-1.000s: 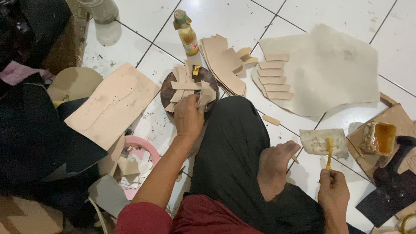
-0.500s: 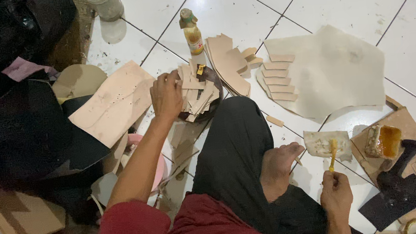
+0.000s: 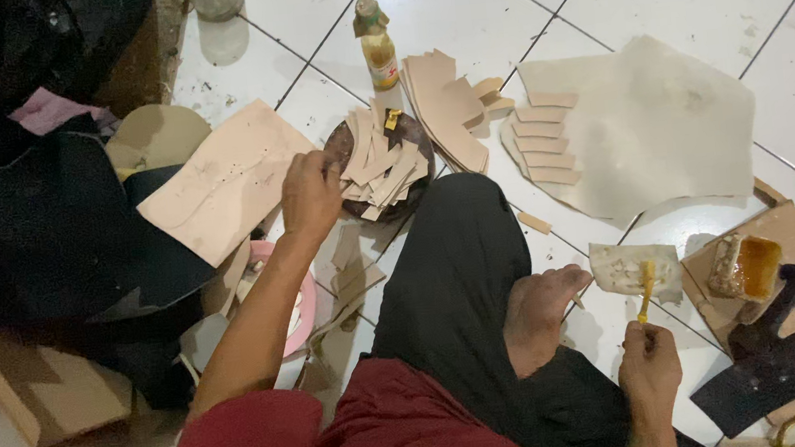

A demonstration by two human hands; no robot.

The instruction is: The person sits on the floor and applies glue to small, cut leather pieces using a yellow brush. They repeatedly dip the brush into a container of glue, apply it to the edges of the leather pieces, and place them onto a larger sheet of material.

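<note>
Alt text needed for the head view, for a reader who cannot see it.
A person sits on a white tiled floor, left hand at a pile of tan strips, right hand holding a yellow brush over a smeared piece. A glue tin stands nearby.

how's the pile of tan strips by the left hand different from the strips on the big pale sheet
The pile lies jumbled and overlapping on a round dark board, with the left hand at its edge. The row of strips lies in a neat column on the pale sheet, each apart, with no hand near. Both are flat tan cut pieces.
</note>
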